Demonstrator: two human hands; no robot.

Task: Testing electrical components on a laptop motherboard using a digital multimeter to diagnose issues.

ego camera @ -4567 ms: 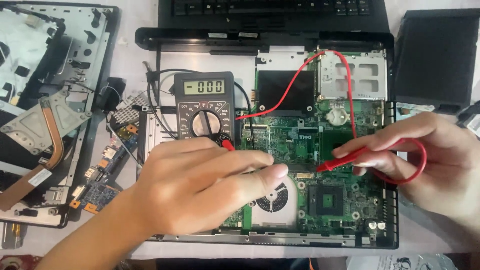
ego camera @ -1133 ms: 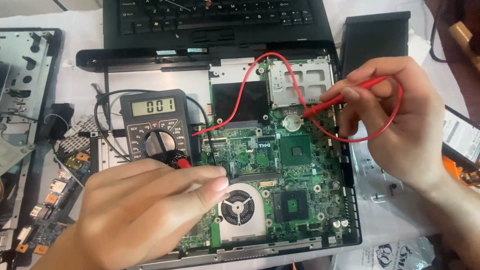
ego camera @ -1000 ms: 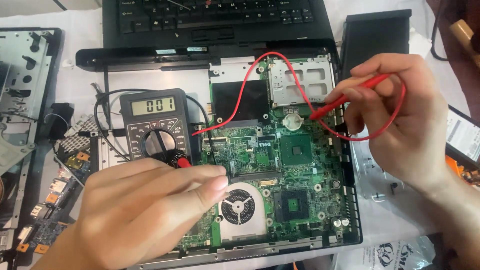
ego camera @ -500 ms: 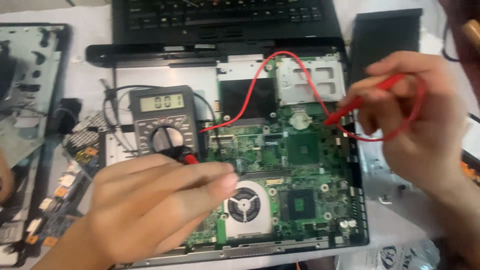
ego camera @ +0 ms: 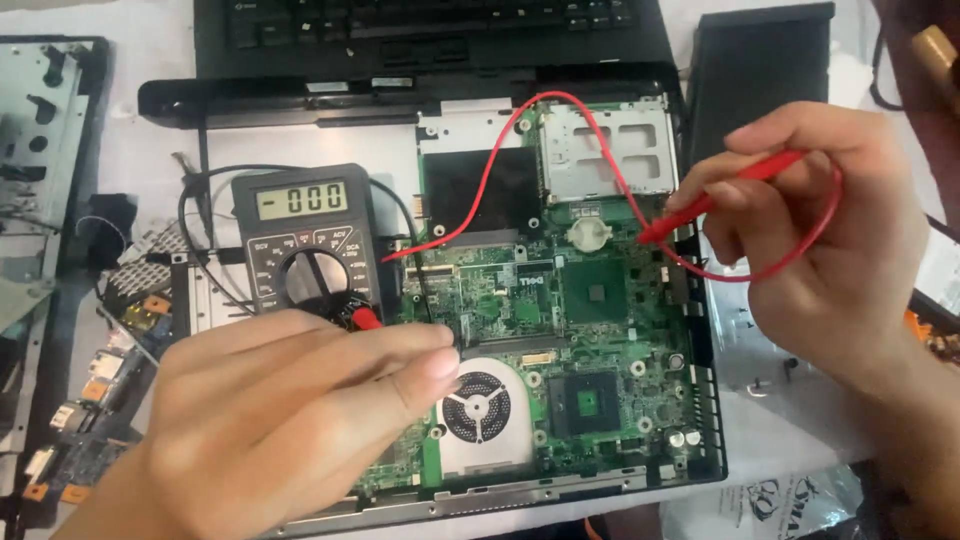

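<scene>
Our right hand (ego camera: 820, 230) pinches a red probe (ego camera: 720, 195) above the motherboard (ego camera: 600, 330) on the cluttered white tabletop (ego camera: 150, 140); our left hand (ego camera: 290, 420), fingers together, hides whatever it grips.

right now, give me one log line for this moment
left hand: fingertips on motherboard near fan | right hand: holds red probe, tip at board's right edge | multimeter: left of board

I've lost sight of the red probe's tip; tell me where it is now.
In the head view, the red probe is pinched in the right hand; its tip sits at the green motherboard's right edge, just right of the round coin cell.
</scene>
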